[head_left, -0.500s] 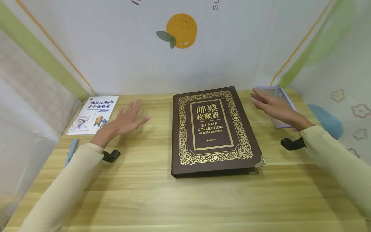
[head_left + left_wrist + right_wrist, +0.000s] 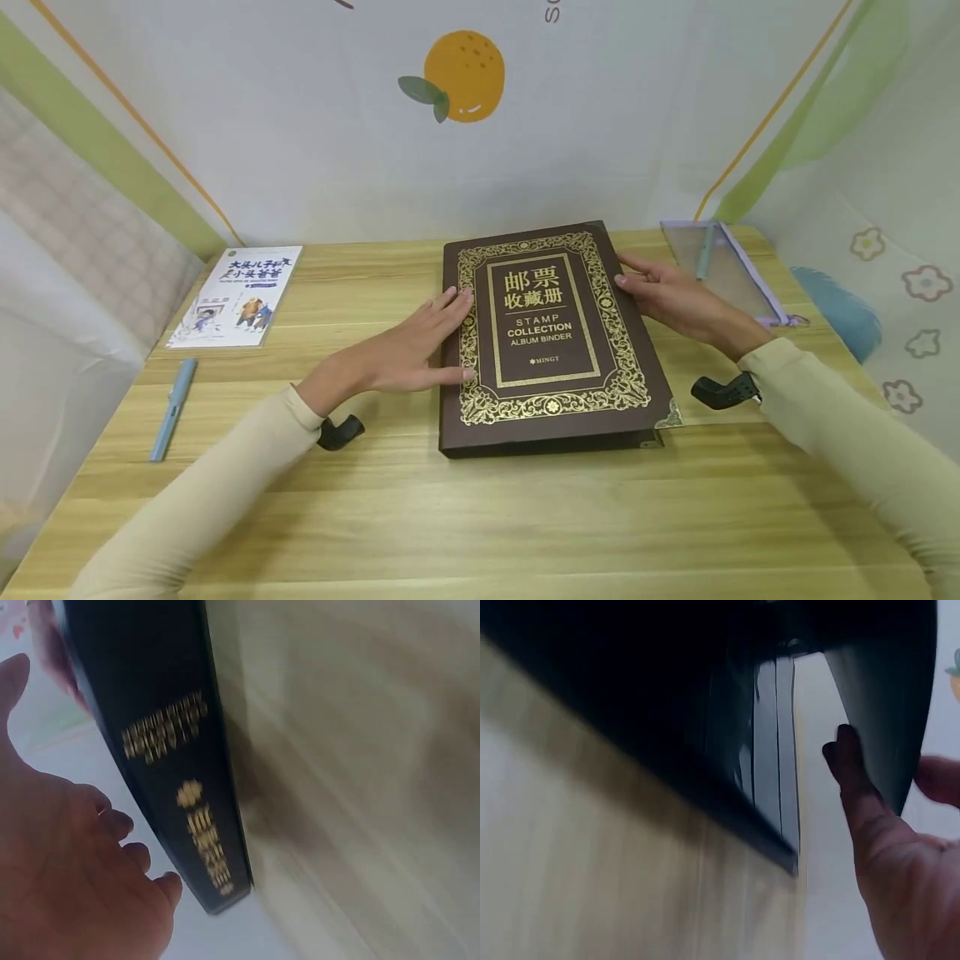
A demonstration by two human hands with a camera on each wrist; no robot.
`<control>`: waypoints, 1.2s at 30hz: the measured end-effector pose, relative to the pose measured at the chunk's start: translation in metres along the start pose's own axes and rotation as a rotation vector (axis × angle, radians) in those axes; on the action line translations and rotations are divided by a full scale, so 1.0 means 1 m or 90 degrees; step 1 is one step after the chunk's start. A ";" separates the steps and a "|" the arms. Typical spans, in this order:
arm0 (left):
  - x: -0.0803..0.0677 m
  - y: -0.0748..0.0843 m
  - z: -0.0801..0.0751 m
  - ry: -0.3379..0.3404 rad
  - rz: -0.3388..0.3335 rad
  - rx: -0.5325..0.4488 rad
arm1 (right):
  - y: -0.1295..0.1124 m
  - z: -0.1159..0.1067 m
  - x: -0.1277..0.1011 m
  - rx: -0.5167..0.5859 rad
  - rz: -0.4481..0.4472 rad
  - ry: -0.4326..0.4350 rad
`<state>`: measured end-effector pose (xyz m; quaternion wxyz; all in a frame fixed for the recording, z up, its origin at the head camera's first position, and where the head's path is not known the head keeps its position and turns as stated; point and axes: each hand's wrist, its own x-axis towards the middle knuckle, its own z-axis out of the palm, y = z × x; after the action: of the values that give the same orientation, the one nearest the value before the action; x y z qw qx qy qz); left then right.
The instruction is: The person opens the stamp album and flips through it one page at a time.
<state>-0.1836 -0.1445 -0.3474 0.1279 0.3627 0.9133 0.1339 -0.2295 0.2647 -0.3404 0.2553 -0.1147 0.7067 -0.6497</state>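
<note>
A dark brown stamp album (image 2: 551,325) with gold ornament lies on the wooden table, its spine to the left. My right hand (image 2: 678,304) holds the free right edge of the front cover (image 2: 889,712), thumb outside and fingers inside. The right wrist view shows the cover lifted away from the dark pages. On the other side, my left hand (image 2: 401,350) reaches over the spine edge, its fingers spread and nearly straight over the cover's left border. Gold lettering shows on the spine (image 2: 176,772) beside that hand in the left wrist view.
A white illustrated booklet (image 2: 236,296) lies at the back left, with a blue pen (image 2: 173,410) in front of it. At the back right is a clear zip pouch with a lilac edge (image 2: 752,275), a pale green pen (image 2: 705,252) showing in it. A printed curtain stands behind the table.
Both hands have come inward and down to the album, the left from the left side, the right from near the pouch. My right hand has taken hold of the cover's edge.
</note>
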 end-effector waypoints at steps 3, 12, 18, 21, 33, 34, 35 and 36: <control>0.001 0.006 0.003 -0.011 0.009 0.010 | -0.001 0.007 0.002 0.064 -0.008 0.001; -0.003 0.002 0.008 0.000 0.007 -0.017 | -0.033 0.021 -0.001 0.208 -0.045 -0.014; -0.008 -0.002 0.011 0.013 0.003 -0.058 | -0.068 0.033 -0.001 0.249 -0.066 -0.046; -0.010 -0.003 0.011 0.022 0.001 -0.072 | -0.090 0.043 0.000 0.200 -0.064 -0.052; 0.002 0.047 -0.039 0.190 -0.144 -0.221 | -0.152 0.094 0.021 -0.007 -0.106 -0.129; 0.006 0.059 -0.052 0.189 -0.173 -0.234 | -0.154 0.097 0.022 -0.011 -0.109 -0.135; 0.010 0.071 -0.065 0.181 -0.196 -0.257 | -0.156 0.100 0.023 -0.017 -0.112 -0.138; 0.013 0.081 -0.077 0.170 -0.213 -0.274 | -0.158 0.102 0.023 -0.025 -0.109 -0.138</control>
<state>-0.1675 -0.0903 -0.2498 0.1010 0.1509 0.9198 0.3480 -0.2232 0.1451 -0.1935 0.2718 -0.2490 0.6752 -0.6389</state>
